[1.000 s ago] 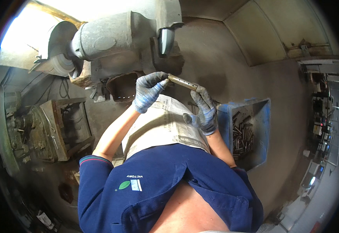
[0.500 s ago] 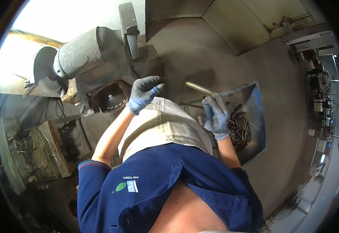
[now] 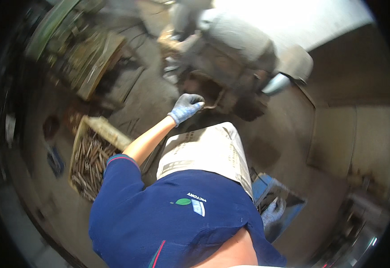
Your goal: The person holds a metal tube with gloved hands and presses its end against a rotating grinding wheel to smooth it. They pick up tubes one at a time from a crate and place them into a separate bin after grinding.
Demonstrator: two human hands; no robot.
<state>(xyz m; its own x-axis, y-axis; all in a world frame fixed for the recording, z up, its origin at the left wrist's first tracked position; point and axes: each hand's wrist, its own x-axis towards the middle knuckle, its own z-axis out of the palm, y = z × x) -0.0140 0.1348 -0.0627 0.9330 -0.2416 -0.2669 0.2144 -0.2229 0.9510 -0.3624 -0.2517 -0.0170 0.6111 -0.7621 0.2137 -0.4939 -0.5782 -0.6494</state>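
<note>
My left hand (image 3: 187, 108), in a blue-and-grey work glove, is raised beside the dark, rough-rimmed pot (image 3: 202, 85) under the bench grinder (image 3: 239, 38). Its fingers are curled together, and anything small between them is hidden. At the lower right my right hand (image 3: 273, 211), gloved too, is down in the blue metal bin (image 3: 263, 184). Its fingers look spread apart, though blur softens them, and no rod shows in them. Printed paper (image 3: 204, 149) covers my lap between the two hands.
A pale yellow crate (image 3: 108, 129) full of metal rods (image 3: 88, 165) stands to my left. Further off at the upper left is a greenish machine (image 3: 81, 53). The grinder's wheel guard (image 3: 295, 64) juts out on the right, near a wall panel (image 3: 333, 134).
The view has swung left, bringing the yellow crate in. My right hand has gone from holding a metal rod up to being down in the blue bin. My left hand stays curled.
</note>
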